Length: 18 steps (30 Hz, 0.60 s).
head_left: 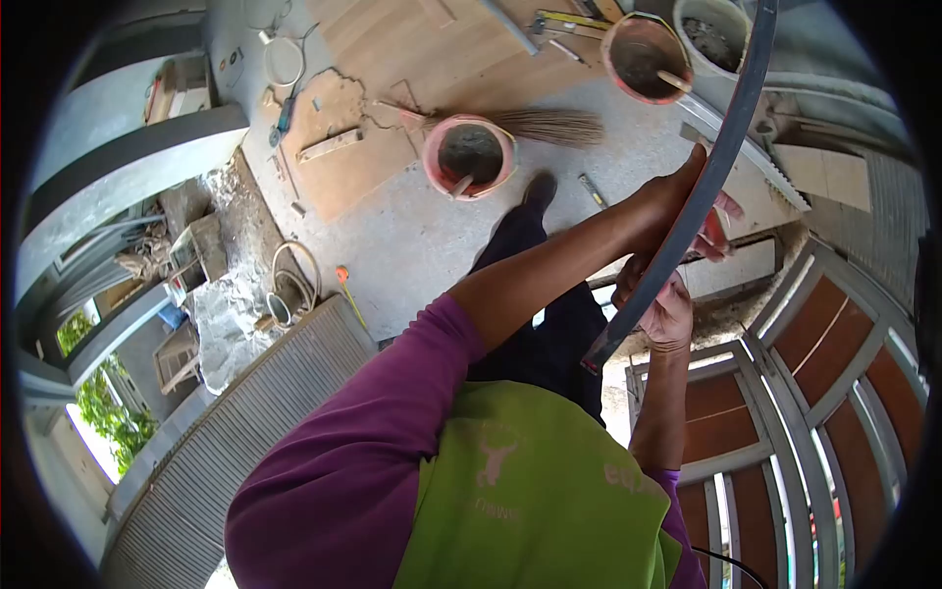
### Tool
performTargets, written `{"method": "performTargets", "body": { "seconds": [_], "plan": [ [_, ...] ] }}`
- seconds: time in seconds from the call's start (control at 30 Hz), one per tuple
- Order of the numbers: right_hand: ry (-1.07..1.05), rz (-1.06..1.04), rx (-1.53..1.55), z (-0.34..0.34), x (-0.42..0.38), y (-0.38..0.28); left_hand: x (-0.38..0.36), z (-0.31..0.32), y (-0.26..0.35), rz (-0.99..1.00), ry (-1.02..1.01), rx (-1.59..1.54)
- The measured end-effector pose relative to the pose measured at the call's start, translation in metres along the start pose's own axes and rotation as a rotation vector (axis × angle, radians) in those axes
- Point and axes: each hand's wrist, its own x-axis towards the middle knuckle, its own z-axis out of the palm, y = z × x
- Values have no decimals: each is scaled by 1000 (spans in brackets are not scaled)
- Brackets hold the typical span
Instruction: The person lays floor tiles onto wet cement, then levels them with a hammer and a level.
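Observation:
A long dark grey bar runs from the top right down to its end near my legs. My left hand reaches across on a purple-sleeved arm and grips the bar around its middle, fingers wrapped behind it. My right hand is closed around the bar lower down, close to its bottom end. Both hands are above a pale ledge beside a gate. My dark trousers and one shoe show beneath the arms.
A pink bucket of grey mortar stands on the concrete floor beside a broom. Another mortar bucket and a white bucket sit farther off. Wood-look tiles, rubble and a brown-panelled metal gate surround me.

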Motion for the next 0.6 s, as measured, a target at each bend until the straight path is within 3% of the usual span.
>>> {"method": "performTargets", "body": {
  "seconds": [0.33,0.53,0.6],
  "plan": [
    [148,286,-526,1,59,75,-109,-98,46,51,331,152],
    [540,409,-809,-28,78,151,-223,-221,82,87,624,85],
    [581,427,-884,-29,98,169,-269,-262,93,138,711,65]
  ]
}}
